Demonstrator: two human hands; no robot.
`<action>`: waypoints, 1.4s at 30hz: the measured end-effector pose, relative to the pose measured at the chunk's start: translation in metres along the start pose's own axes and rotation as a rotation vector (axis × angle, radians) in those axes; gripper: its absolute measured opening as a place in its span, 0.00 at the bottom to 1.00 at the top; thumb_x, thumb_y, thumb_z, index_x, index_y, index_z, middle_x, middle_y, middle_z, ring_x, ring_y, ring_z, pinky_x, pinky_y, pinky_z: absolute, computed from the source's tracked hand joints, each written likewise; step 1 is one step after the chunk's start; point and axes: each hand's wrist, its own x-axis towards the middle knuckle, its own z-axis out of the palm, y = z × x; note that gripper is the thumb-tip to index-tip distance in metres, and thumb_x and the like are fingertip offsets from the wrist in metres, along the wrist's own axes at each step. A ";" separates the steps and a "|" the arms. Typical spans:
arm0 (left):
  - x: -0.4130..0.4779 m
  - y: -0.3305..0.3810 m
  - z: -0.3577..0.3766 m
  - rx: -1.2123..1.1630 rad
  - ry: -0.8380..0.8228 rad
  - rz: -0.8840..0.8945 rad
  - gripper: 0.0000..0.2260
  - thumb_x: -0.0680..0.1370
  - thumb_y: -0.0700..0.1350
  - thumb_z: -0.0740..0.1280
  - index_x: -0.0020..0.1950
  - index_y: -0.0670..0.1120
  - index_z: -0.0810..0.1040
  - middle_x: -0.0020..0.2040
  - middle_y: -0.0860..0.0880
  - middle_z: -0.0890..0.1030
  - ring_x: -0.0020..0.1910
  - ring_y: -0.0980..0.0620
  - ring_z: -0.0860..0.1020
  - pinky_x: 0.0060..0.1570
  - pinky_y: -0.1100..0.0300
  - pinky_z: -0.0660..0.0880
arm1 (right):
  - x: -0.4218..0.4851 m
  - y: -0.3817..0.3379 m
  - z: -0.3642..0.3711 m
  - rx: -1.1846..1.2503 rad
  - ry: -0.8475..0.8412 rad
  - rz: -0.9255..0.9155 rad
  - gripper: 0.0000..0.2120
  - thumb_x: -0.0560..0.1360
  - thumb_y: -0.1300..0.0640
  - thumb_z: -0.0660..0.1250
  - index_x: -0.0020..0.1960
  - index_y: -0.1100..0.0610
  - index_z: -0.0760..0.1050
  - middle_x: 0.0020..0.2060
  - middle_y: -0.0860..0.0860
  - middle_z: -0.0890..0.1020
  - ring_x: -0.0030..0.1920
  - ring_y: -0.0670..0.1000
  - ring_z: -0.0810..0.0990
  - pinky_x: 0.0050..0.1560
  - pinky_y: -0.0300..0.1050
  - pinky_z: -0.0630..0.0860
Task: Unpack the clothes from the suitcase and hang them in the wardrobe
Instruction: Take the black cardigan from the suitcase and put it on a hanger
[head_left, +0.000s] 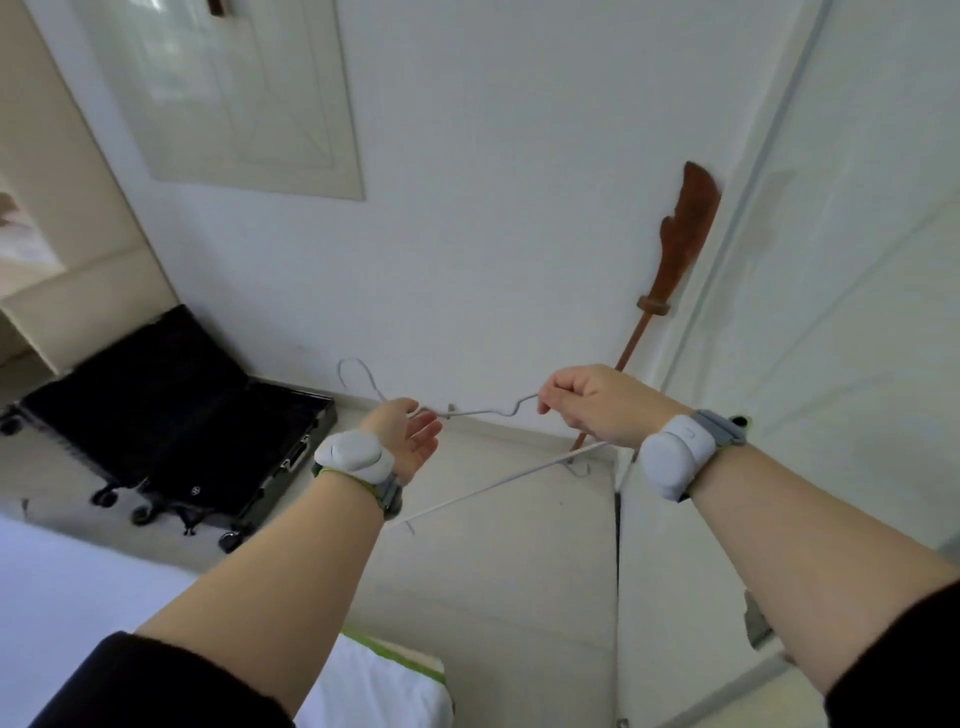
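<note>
I hold a white wire hanger (483, 413) in front of me with both hands. My left hand (410, 436) pinches it by the neck just under the hook, palm up and fingers loosely extended. My right hand (587, 400) grips the bent shoulder end in curled fingers. The hanger's long bottom bar (498, 483) slants down below my wrists. The black suitcase (171, 410) lies open on the floor at the left, against the wall, its inside dark. A white wardrobe door panel (831, 312) rises on the right.
A wooden sword-shaped object (680, 244) leans in the corner behind my right hand. A white bed (62, 597) fills the lower left, with a green-edged white item (395, 670) at its corner. A framed panel (234, 93) hangs on the wall above.
</note>
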 end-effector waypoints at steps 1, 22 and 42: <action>0.007 0.004 0.000 -0.006 0.033 0.007 0.11 0.81 0.44 0.57 0.42 0.41 0.73 0.42 0.49 0.77 0.41 0.53 0.76 0.50 0.58 0.72 | 0.014 0.006 -0.001 0.010 -0.025 -0.017 0.12 0.80 0.51 0.58 0.44 0.51 0.76 0.23 0.43 0.68 0.22 0.41 0.63 0.28 0.35 0.62; 0.229 0.145 -0.008 -0.185 0.222 0.079 0.10 0.82 0.46 0.54 0.49 0.42 0.72 0.41 0.43 0.79 0.38 0.48 0.77 0.41 0.59 0.72 | 0.377 0.010 0.042 -0.616 -0.532 -0.115 0.13 0.78 0.56 0.62 0.58 0.61 0.77 0.43 0.52 0.80 0.31 0.45 0.73 0.34 0.35 0.68; 0.441 0.276 -0.019 0.083 0.435 0.076 0.16 0.80 0.49 0.60 0.66 0.45 0.74 0.59 0.45 0.79 0.53 0.50 0.77 0.49 0.58 0.72 | 0.696 -0.023 0.144 -0.397 -0.755 -0.351 0.17 0.76 0.48 0.64 0.61 0.56 0.69 0.50 0.54 0.80 0.47 0.55 0.79 0.49 0.49 0.75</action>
